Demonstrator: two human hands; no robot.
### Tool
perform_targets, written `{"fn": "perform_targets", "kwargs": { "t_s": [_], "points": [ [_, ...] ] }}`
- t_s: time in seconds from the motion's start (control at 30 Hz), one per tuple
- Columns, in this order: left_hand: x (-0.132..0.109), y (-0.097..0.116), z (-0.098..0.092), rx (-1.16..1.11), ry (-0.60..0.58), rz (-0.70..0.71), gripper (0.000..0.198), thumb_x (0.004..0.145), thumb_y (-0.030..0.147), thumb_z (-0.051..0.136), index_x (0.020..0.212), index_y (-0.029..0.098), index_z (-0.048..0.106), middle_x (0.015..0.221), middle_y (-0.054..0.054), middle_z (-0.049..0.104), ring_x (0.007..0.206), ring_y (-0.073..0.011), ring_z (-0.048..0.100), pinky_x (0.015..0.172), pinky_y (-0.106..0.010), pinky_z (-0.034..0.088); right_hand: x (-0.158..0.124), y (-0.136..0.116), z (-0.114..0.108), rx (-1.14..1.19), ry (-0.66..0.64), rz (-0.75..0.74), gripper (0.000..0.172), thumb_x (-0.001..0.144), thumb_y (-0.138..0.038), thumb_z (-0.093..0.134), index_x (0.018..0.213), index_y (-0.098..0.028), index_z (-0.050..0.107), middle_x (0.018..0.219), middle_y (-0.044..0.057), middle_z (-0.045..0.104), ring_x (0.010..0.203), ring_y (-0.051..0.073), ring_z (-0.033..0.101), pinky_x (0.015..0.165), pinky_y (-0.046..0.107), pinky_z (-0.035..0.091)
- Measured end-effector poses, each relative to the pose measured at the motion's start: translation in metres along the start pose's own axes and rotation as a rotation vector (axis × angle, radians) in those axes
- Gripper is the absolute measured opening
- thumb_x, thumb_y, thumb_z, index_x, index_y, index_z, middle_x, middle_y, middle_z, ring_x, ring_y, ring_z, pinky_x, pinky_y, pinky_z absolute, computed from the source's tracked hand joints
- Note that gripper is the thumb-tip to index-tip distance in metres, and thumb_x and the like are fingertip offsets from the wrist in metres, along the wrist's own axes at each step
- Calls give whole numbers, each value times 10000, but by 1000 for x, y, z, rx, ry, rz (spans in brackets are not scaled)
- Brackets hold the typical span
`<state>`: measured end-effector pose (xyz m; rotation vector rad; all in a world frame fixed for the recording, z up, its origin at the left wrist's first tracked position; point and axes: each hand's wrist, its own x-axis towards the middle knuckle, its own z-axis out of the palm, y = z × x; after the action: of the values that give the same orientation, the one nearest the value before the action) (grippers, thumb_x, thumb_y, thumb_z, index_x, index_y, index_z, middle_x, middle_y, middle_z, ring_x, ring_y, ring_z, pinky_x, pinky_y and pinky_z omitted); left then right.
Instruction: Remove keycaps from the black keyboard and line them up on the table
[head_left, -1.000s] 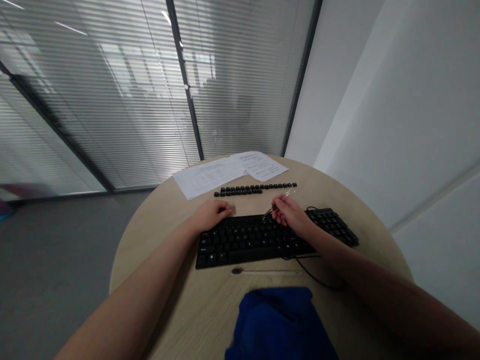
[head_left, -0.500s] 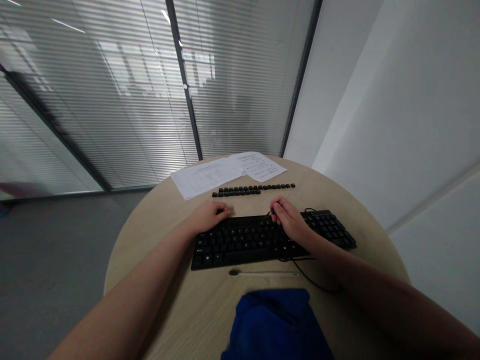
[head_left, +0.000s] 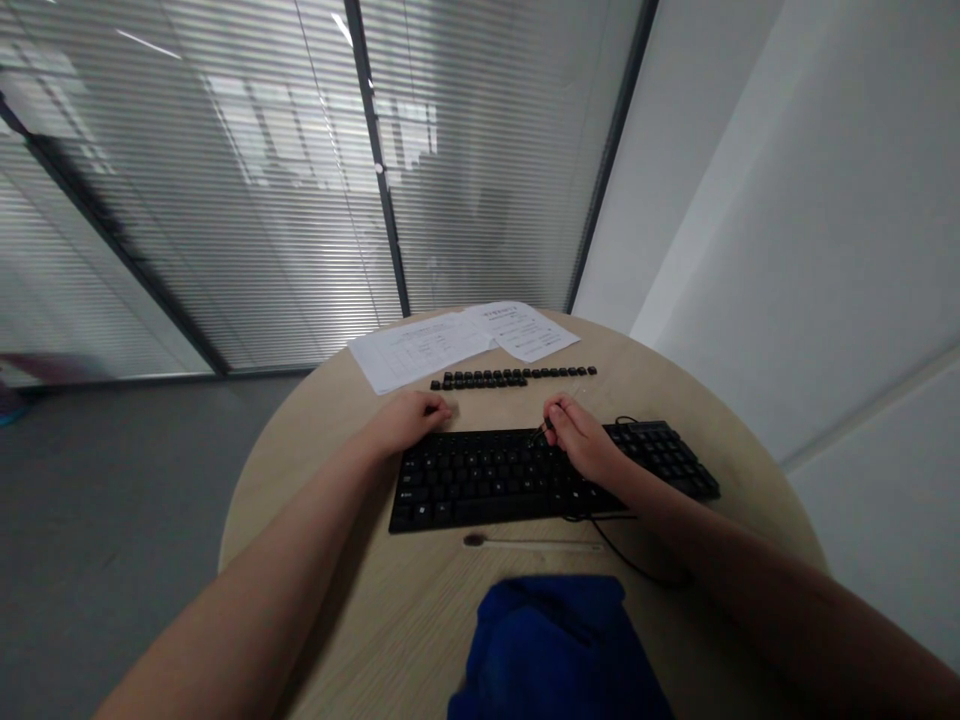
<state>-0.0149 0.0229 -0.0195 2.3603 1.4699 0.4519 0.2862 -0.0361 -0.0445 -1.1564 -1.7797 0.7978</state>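
A black keyboard (head_left: 480, 478) lies across the table in front of me. My right hand (head_left: 577, 437) is closed over its right-middle part, gripping a small dark keycap puller (head_left: 537, 435) whose thin wire ends point down at the upper keys. Loosely curled, my left hand (head_left: 411, 418) rests by the keyboard's back left corner, and I see nothing in its fingers. Beyond the hands, several loose black keycaps (head_left: 487, 380) are lined up in rows on the table.
White printed sheets (head_left: 427, 352) lie at the far side of the round wooden table (head_left: 300, 470). A thin brush (head_left: 532, 545) lies in front of the keyboard, near its black cable (head_left: 630, 565). Blue cloth (head_left: 555, 640) is at the near edge. A white wall (head_left: 847, 250) stands right.
My left hand has drawn back slightly from the keyboard's top edge. The right hand stays over the keys with the keycap puller. The view has shifted a little.
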Motion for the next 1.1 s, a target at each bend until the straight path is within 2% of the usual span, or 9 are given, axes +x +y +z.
{"fn": "perform_targets", "kwargs": {
  "t_s": [0.1,0.2,0.53,0.77,0.93,1.1],
  "points": [
    [2,-11,0,10,64,-113,267,841,387,537,840,202,730,771,-46,700,699,-191,581,658,-305,381,0,2,0,7,-3,7,289,993,-461,326,910,-224,468,661,-18,547,589,139,497,546,253,383],
    [4,-14,2,18,92,-157,282,836,402,539,875,212,744,812,-57,716,733,-211,602,671,-314,391,1,3,0,20,-3,17,292,992,-468,323,900,-228,461,662,-19,542,592,141,492,546,252,387],
    [0,1,-2,29,39,-124,325,863,421,486,815,196,716,711,-48,667,660,-194,568,624,-315,366,-2,-2,0,-39,-18,-14,272,999,-439,323,899,-226,461,684,-13,537,605,142,490,569,261,390],
    [-1,9,-2,25,44,-118,313,860,412,492,814,197,714,690,-36,649,655,-176,549,621,-301,357,-4,-8,-1,-97,-43,-52,234,1007,-397,319,919,-224,450,689,-17,539,614,143,507,610,276,397],
    [-3,11,-2,31,61,-85,302,851,418,509,780,200,707,648,-25,635,620,-165,538,598,-294,347,-7,-14,-2,-229,-54,-104,177,995,-348,339,942,-221,450,715,-2,559,644,168,538,655,306,402],
    [-3,12,-2,25,56,-63,295,849,406,510,781,199,709,663,-28,647,634,-165,556,599,-286,358,-8,-15,-1,-263,-39,-118,187,997,-350,324,947,-219,447,714,9,556,638,176,540,632,307,399]
  ]
}}
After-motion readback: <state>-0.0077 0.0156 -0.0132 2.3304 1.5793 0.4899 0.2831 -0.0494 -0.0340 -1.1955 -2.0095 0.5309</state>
